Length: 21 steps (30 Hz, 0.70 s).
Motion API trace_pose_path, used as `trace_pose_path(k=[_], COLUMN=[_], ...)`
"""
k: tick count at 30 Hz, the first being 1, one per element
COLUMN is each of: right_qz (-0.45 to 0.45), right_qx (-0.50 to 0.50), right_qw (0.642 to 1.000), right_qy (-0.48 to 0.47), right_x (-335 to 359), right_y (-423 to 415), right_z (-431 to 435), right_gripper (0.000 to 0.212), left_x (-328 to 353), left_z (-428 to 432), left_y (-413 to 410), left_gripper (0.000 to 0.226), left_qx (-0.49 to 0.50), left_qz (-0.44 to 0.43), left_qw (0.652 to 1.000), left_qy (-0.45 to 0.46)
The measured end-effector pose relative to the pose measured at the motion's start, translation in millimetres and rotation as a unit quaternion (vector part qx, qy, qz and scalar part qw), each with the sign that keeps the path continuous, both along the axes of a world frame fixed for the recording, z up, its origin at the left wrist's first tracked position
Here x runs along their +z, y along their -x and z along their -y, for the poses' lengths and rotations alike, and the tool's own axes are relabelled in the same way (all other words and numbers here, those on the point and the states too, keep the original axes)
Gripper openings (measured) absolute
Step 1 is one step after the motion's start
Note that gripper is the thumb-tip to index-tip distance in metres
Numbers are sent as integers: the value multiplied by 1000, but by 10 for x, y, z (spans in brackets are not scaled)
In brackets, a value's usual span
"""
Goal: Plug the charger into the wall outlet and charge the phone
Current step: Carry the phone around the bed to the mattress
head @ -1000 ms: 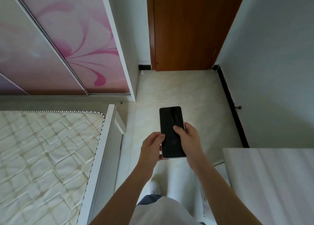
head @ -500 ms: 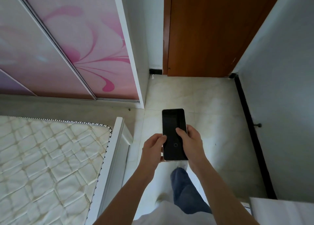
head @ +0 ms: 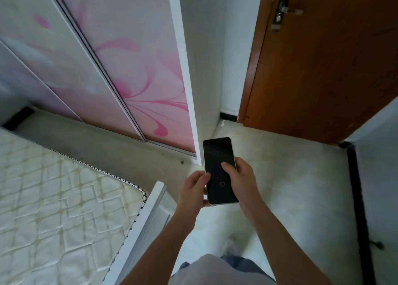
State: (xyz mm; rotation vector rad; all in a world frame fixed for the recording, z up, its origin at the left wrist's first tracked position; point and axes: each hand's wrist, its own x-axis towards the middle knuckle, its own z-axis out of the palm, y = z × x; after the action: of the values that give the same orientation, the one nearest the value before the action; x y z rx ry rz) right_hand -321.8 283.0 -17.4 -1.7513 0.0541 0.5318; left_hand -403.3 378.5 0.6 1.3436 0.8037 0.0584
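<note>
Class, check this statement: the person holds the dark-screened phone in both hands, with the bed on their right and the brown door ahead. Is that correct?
One detail is wrong. The head view shows the bed on the person's left, not their right. The rest stands: the left hand and right hand both hold the dark-screened phone, and the brown door is ahead.

Legible text, labels, brands, numbers: none.

Only mark: a small thin ring symbol on the dark screen of the phone (head: 219,168), at about 6 o'clock on the display. No letters or digits go with it.

The door (head: 323,69) at 1 o'clock and the wardrobe panels (head: 129,69) at 11 o'clock bear no writing; the panels carry only a pink floral print.
</note>
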Motion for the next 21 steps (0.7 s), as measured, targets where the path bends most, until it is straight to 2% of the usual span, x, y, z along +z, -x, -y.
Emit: trace_pose_path(k=[4,11,18,21], right_qz=[10,-7,3,10], right_qx=[56,155,235,261], right_qw=[998,988,972,965], right_qy=[21,2,7,2], right_x=[-4,-77,-110,-80], right_y=[-471,-872,-1263,-1470], right_z=[-214,-672,-1543,-2049], right_gripper=[26,19,25,18], left_x=[36,23,-44,-51], left_z=[-114,-466,-1141,-1559], left_y=[-367,-632,-904,-1061], left_gripper=[20,22,22,22], left_qx=[50,131,214,247], left_qz=[-7,-19,-16,7], left_qw=[999,991,977,969], left_qy=[5,18,13,22])
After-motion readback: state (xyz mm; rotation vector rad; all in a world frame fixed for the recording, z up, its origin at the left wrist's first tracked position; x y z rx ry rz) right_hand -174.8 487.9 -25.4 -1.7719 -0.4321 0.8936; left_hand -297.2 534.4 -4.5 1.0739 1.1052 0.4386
